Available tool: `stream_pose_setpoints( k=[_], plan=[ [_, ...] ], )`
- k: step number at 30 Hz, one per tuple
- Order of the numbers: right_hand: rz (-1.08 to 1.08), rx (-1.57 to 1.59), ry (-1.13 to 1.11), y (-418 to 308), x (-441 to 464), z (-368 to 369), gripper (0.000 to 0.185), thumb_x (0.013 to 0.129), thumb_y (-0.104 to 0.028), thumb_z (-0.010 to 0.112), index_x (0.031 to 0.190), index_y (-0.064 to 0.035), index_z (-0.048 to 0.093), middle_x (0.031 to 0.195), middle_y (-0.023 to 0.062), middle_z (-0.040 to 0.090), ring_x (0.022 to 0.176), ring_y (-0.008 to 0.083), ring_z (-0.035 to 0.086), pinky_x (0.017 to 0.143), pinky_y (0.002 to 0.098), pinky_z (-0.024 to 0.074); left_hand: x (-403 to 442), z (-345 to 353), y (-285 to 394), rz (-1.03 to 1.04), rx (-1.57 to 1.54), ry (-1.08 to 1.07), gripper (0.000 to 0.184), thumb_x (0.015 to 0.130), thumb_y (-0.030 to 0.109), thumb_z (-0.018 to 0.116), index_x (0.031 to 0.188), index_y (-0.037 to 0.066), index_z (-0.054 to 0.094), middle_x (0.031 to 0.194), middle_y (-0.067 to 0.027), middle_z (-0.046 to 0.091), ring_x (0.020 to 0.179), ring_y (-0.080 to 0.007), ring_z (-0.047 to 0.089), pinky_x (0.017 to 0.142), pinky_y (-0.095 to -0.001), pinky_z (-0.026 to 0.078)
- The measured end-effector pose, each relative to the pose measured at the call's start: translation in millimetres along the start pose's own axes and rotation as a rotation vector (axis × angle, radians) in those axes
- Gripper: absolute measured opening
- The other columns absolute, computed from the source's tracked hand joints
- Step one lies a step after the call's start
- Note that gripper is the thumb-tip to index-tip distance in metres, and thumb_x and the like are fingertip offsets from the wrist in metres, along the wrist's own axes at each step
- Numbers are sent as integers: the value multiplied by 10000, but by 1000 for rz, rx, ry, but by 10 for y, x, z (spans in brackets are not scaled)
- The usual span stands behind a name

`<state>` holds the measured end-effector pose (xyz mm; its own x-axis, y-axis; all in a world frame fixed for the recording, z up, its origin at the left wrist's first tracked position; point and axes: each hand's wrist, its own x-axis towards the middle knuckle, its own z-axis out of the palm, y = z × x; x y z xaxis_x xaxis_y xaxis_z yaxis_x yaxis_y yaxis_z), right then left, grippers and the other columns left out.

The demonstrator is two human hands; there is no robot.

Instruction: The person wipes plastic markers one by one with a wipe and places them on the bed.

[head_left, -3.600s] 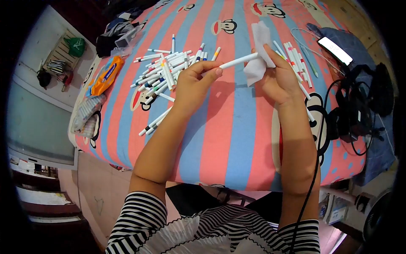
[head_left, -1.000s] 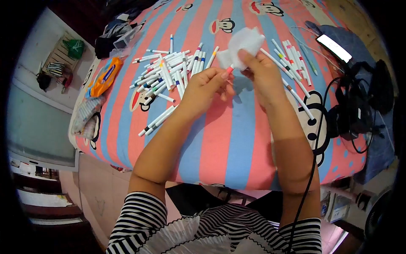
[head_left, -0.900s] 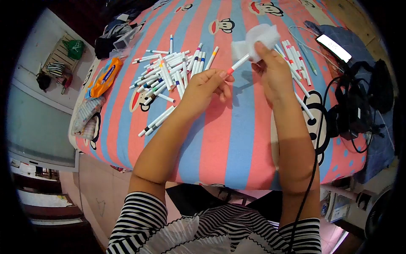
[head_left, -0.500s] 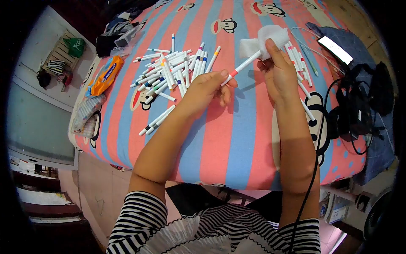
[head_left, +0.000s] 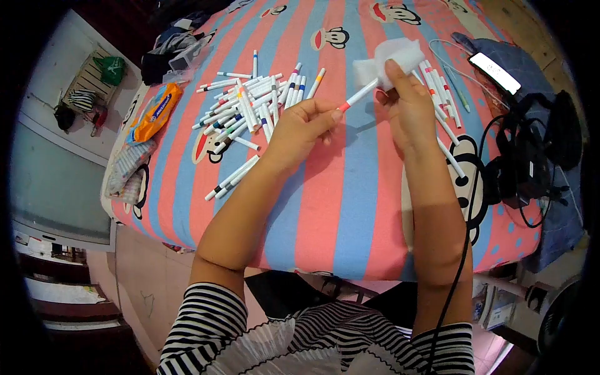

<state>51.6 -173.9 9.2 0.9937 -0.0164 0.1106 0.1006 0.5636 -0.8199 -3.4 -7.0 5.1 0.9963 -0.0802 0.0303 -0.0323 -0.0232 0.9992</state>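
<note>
Left hand (head_left: 297, 132) pinches a slim white plastic marker with a red band (head_left: 362, 93), right of the loose pile of white markers (head_left: 242, 107), right hand (head_left: 412, 105) grips soft white cloth (head_left: 403, 54) by the marker's far end, contact unclear; looks like wiping, next stroke needs cloth round the barrel.

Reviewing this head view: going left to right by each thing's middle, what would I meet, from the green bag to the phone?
Green bag → orange packet → large marker pile → left hand → red-banded marker → right hand → phone.
</note>
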Motion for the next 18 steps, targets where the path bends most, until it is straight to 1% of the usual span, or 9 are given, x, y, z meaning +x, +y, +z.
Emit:
stream_pose_setpoints(
  k=[3, 6, 7, 10, 13, 18],
  plan=[
    [98, -76, -175, 69, -44, 25, 305, 826, -268, 617, 1003, -27, 558, 890, 29, 572, 791, 91, 519, 695, 236, 443, -20, 11, 34, -38, -26, -36, 224, 867, 244, 553, 921, 30, 592, 661, -9, 561, 517, -77, 470, 508, -194, 380],
    [195, -178, -295, 146, -168, 144, 307, 808, -268, 629, 961, -4, 599, 844, 51, 612, 716, 84, 543, 657, 214, 432, -8, 14, -9, -23, -55, -67, 286, 890, 294, 506, 919, 24, 595, 644, -8, 558, 503, -72, 459, 502, -189, 374],
    [198, -172, -275, 146, -199, 180, 332, 797, -264, 637, 985, 6, 596, 840, 50, 611, 708, 84, 544, 649, 214, 431, 9, -4, -49, -13, -55, -61, 307, 897, 310, 490, 919, 22, 596, 635, -8, 552, 498, -69, 455, 498, -188, 368],
    [155, -246, -249, 120, -134, 113, 341, 789, -282, 645, 969, 3, 594, 853, 52, 609, 714, 84, 541, 636, 213, 425, 10, -5, -45, -14, -52, -70, 341, 908, 329, 460, 917, 19, 601, 605, -1, 531, 486, -64, 441, 481, -186, 345],
    [80, -114, -65, 51, -10, 5, 337, 792, -296, 642, 951, -4, 587, 828, 39, 593, 705, 89, 528, 622, 210, 417, -9, 13, 17, -20, -5, -67, 345, 908, 322, 451, 913, 16, 608, 578, 11, 506, 478, -57, 428, 467, -184, 321],
    [19, -29, 30, -77, 82, -121, 321, 797, -312, 640, 938, -29, 584, 779, 17, 558, 672, 79, 503, 611, 200, 409, -4, -4, 21, -23, 23, -47, 337, 901, 305, 456, 908, 8, 614, 557, 19, 486, 472, -52, 415, 458, -181, 303]
  ],
)
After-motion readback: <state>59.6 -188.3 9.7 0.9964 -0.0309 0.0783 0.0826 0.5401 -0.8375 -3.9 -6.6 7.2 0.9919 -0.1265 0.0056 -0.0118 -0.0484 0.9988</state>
